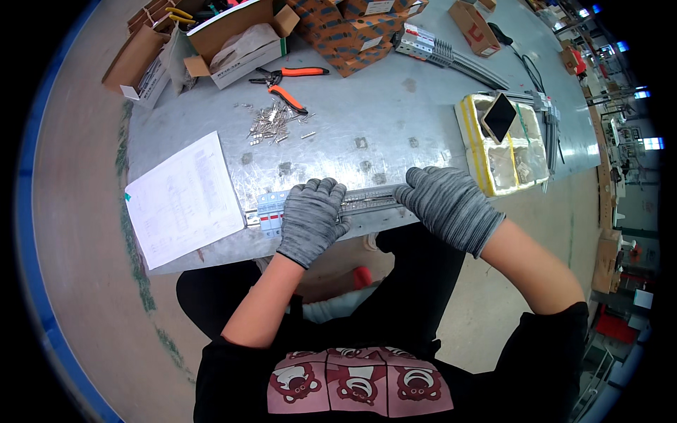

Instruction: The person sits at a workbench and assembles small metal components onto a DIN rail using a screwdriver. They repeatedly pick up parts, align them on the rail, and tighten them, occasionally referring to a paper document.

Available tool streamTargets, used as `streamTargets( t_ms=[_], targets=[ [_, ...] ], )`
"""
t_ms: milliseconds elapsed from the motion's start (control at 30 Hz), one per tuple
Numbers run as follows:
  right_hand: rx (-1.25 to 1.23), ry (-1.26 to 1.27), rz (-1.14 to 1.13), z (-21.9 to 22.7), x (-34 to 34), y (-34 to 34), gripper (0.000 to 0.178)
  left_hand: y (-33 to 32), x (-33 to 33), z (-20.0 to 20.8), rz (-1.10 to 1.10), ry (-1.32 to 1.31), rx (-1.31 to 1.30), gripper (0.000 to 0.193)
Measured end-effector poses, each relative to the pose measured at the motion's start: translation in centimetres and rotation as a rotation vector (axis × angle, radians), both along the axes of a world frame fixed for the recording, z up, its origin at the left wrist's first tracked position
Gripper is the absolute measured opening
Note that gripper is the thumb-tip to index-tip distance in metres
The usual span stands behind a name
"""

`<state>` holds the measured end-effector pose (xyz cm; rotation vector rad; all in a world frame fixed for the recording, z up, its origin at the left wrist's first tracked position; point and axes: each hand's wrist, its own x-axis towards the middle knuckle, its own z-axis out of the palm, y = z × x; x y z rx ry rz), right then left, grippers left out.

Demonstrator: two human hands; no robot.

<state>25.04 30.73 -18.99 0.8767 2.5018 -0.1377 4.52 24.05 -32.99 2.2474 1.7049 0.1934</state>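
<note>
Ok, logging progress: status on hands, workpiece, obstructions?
Left grey-gloved hand over long ribbed grey strip, right grey-gloved hand at its right end. Light-blue rectangular modules lined up leftward. Small silver metal pieces, orange-handled pliers beyond, clear of it.

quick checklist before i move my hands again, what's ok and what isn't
1. Left hand on the rail assembly: ok, it lies across it, right of the light-blue modules.
2. Right hand at the assembly's right end: ok.
3. Firm grip: cannot tell, the gloves hide the fingertips' contact.
4. Paper sheet clear of the assembly: cannot tell, its edge lies very near the left end.
5. Orange-handled pliers clear of the hands: ok, they lie beyond, by the small metal pieces.
6. Phone off the foam tray: not ok, it rests on top.
</note>
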Motion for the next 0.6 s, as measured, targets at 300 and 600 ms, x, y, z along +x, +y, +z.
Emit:
streamTargets(
  t_ms=[300, 600],
  targets=[
    [0.004, -0.002, 0.055, 0.7, -1.2, -0.1, 0.023, -0.1, -0.3, 0.0, -0.007, 0.004, 0.01, 0.062],
    [0.051, -0.114, 0.208, 0.4, -2.1, 0.4, 0.022, 0.0, -0.3, -0.3, -0.016, 0.013, -0.001, 0.061]
  ],
)
